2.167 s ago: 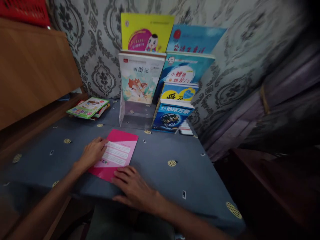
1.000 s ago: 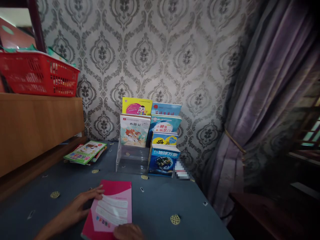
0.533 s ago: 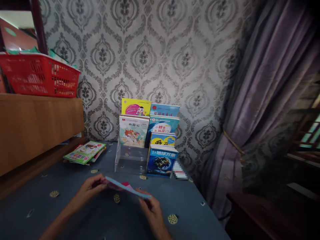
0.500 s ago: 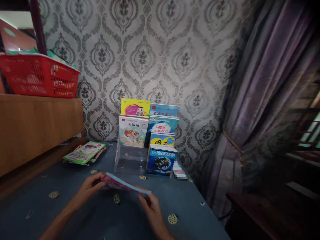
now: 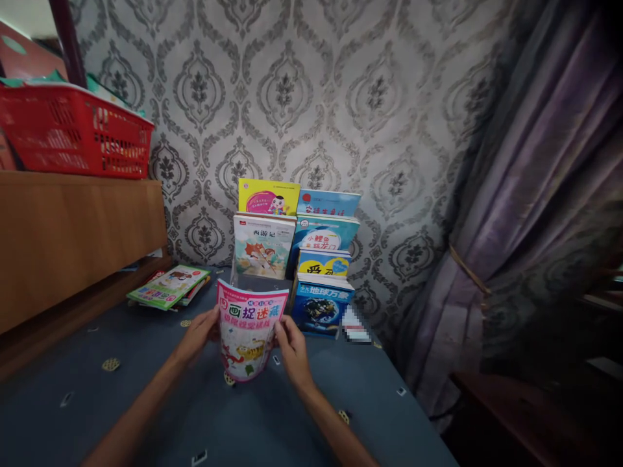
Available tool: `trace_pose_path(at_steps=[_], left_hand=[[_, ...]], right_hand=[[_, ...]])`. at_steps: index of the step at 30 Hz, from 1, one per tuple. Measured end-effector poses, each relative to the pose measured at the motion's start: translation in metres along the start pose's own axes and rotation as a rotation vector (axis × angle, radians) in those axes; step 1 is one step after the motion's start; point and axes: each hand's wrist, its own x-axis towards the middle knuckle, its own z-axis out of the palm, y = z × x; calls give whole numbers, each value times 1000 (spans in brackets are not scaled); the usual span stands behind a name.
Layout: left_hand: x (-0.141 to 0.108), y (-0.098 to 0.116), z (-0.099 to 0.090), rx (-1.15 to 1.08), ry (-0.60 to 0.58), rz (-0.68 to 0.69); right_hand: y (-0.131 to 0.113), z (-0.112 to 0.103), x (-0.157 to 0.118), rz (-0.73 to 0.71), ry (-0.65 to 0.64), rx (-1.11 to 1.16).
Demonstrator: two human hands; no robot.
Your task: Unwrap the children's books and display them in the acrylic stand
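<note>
A pink-bordered book [image 5: 249, 331] stands upright between my hands, its cover facing me and slightly curved. My left hand [image 5: 200, 332] grips its left edge, and my right hand [image 5: 292, 349] grips the right edge. Just behind it is a clear rack [image 5: 237, 280] with books in two columns. On the left column are a yellow book [image 5: 267, 196] and a white illustrated book [image 5: 264, 248]; the lower left part is hidden by the held book. The right column has several blue books, with an earth-picture book [image 5: 322, 308] lowest.
A small pile of books [image 5: 170, 287] lies at the left, beside a wooden cabinet [image 5: 82, 240] bearing a red basket [image 5: 78, 130]. Right of the rack is a blurred-out item [image 5: 356, 325]. A curtain [image 5: 452, 337] hangs at the right.
The pink book has gone from nearly flat, seen edge-on, to upright with its cover showing. Both hands still hold it and are closer together. The view has shifted slightly.
</note>
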Motion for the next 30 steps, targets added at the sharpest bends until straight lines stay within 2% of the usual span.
trace_pose_path(at_steps=[4,9,20,30], left_hand=[[6,-19,-6,-100,87,-28],[7,-34,-14,-178,90,-46],[0,-31,-14,-191,80,-4],[-2,-30,-15,-154,98,0]], right_hand=[[8,3,-7,0,-50,-33],[19,3,-17,22,-85,-56],[33,0,-30,30,-100,-114],[32,1,-30,48,-104,-75]])
